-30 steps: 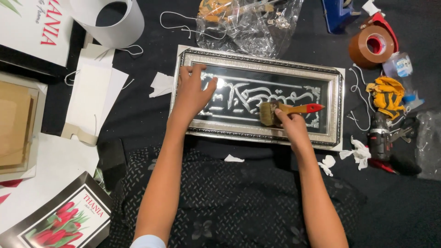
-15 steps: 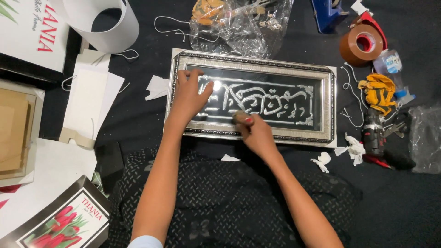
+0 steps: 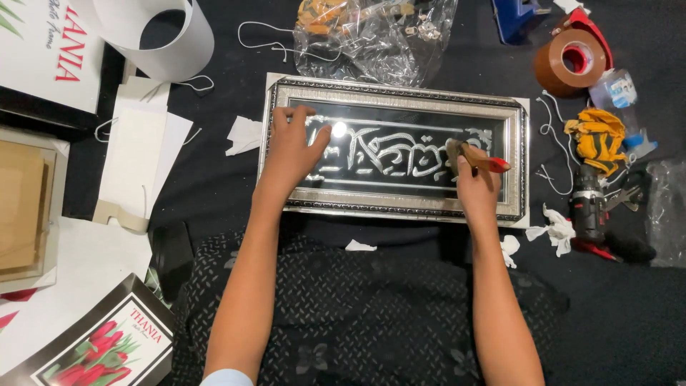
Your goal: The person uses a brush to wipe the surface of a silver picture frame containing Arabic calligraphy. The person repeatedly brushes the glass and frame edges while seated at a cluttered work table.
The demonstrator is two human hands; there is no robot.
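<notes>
A long frame (image 3: 395, 96) lay flat on a dark cloth (image 3: 443, 61), straight ahead of the person. Its moulding was silver with a beaded edge, and the black glass inside carried silver calligraphy and a bright spot of reflected light. The left hand (image 3: 291, 146) rested open on the left end, fingers spread across the moulding and glass. The right hand (image 3: 477, 187) was closed around a small brush (image 3: 473, 157) with a red handle, its bristles down on the glass near the right end of the lettering.

The cloth was crowded. Above the frame sat a clear plastic bag (image 3: 375, 36) of small hardware. To the right were a roll of brown tape (image 3: 570, 63) in a red dispenser, a yellow rag (image 3: 595, 139), a cordless drill (image 3: 590, 207) and scraps of white paper (image 3: 550, 227). To the left lay a curl of white card (image 3: 161, 36), folded white cardboard (image 3: 136, 161), a wooden frame back (image 3: 21, 207) and a print of red tulips (image 3: 100, 350) in a black border. The person's patterned dark garment (image 3: 357, 314) filled the foreground.
</notes>
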